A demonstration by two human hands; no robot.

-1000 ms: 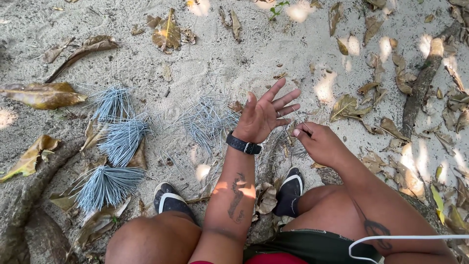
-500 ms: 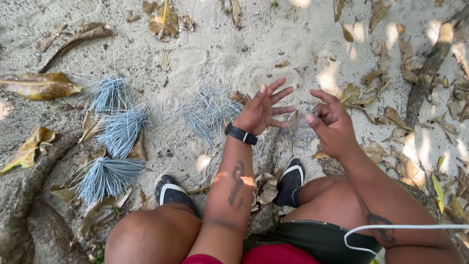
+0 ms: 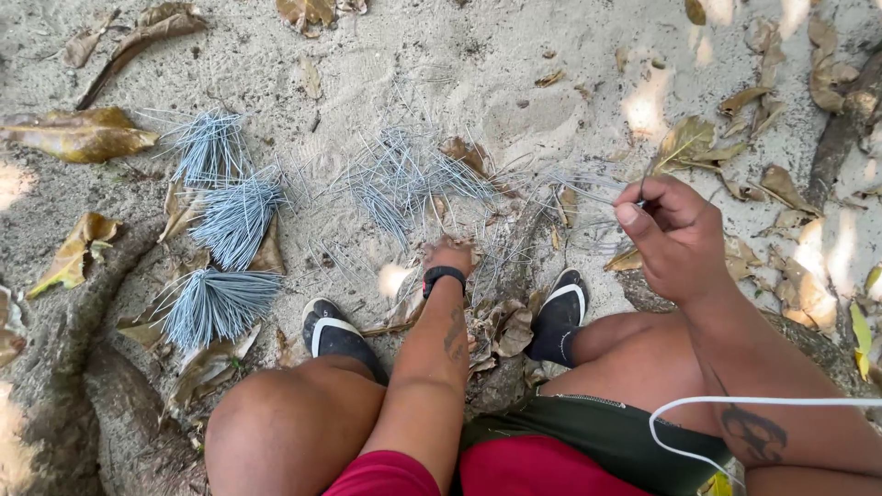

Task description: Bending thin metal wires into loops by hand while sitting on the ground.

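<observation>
Pinching a few thin sticks (image 3: 588, 184), the right hand (image 3: 675, 239) lifts them beside the loose pile (image 3: 404, 179); the left hand (image 3: 447, 253) presses down, grip unclear. A loose pinch could scatter them.

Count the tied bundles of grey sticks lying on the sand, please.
3, all at the left: top bundle, middle bundle, bottom bundle. The loose pile may hide more.
</observation>
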